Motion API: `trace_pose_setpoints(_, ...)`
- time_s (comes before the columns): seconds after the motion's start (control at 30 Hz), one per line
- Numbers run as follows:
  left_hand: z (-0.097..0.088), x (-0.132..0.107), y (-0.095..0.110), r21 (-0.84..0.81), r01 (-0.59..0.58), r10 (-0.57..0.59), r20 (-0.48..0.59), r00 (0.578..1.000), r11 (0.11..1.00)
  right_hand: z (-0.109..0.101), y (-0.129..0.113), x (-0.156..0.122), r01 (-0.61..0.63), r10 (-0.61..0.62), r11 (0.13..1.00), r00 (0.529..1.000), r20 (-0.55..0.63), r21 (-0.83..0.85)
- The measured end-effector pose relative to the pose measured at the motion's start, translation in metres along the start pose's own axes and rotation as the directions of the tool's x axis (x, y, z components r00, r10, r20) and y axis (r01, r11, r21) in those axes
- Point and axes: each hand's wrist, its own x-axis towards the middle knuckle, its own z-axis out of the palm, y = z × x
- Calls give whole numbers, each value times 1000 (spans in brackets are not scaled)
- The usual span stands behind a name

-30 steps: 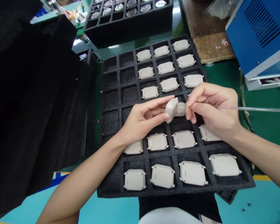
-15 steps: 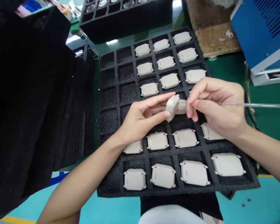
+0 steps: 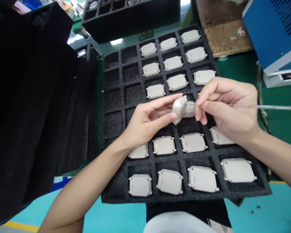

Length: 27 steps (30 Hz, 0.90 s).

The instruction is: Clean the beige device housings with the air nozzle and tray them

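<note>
Both sets of fingers (image 3: 166, 101) are clenched: our left hand (image 3: 147, 124) grips a light, stiff beige plastic casing (image 3: 180, 109) by its edges above a black foam tray (image 3: 113, 194). Our right hand (image 3: 226, 108) pinches a thin clear rod (image 3: 264, 107) at it.

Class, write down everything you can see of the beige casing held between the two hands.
The beige casing is a rounded, squarish shell that looks like matte plastic, with small tabs at its corners. It stands tilted on edge above the black foam tray, touching nothing there. The left hand pinches it between thumb and fingers. The right hand is beside it, and a thin clear rod reaches towards it.
</note>
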Motion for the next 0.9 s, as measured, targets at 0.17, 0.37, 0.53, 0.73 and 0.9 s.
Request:
trace_pose_setpoints(0.17,0,0,0,0,-7,7,0,1000,1000,0,0,0,-11,11,1000,1000,0,0)
trace_pose_setpoints(0.37,1,0,1,10,-3,3,-19,1000,1000,1,-1,1,2,-2,1000,1000,8,-14)
trace_pose_setpoints(0.53,-1,2,0,-6,-11,11,18,1000,1000,0,-1,3,22,-21,1000,999,25,-7)
trace_pose_setpoints(0.73,1,-1,0,-101,18,-14,41,999,995,-1,-4,-1,-51,52,999,994,92,-19)
trace_pose_setpoints(0.9,2,0,4,-90,6,-3,38,999,996,1,-1,2,-76,74,997,994,85,24)
